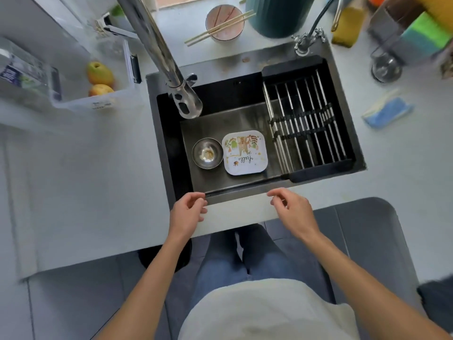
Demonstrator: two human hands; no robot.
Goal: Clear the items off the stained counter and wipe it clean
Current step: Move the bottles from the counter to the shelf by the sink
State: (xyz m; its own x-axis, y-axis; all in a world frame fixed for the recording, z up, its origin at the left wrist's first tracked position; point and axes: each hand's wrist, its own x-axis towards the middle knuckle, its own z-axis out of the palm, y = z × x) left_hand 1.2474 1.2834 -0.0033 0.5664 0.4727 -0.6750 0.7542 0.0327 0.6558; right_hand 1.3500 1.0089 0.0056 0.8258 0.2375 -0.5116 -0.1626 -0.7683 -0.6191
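From the head camera, the square white plate (244, 153) with leaf drawings read "hello" in script; it lay in the black steel sink (245, 114) beside a small round steel bowl (207, 152) holding food scraps. The pale grey worktop (98, 180) showed brownish stains (245, 60) behind the sink — near a pink ceramic bowl (224, 22) carrying wooden chopsticks (218, 28). Left hand (187, 212) and right hand (293, 207) hovered at the front edge, fingers loosely curled, grasping nothing.
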